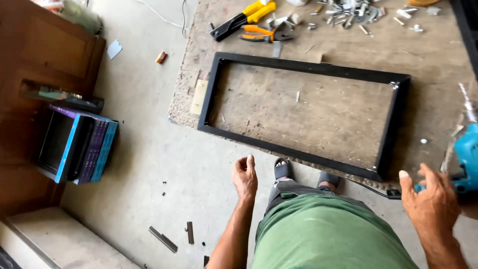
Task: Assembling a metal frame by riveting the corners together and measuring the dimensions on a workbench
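A black rectangular frame (303, 114) lies flat on a worn board surface (438, 55) set low on the concrete floor (149, 139), its near long edge just ahead of the person's sandalled feet (284, 170). Inside the frame the board shows bare apart from a few small metal bits.

The right hand (432, 199) hovers past the frame's near right corner, fingers (404, 180) spread and loosely curved, gripping nothing; a teal power drill (465, 159) sits just beside it, and whether the fingertips touch it is hard to tell from here. The left hand (245, 177) hangs over the floor just short of the frame's near edge, fingers curled half shut and empty.

At the far side of the surface lie a yellow-handled rivet tool (241, 19), orange-handled snips (261, 34) and a scatter of small metal pieces (348, 12). On the floor to the left stand a stack of blue-edged frames (84, 144) against a wooden cabinet (45, 55), with short dark offcuts (163, 239) nearer the person.
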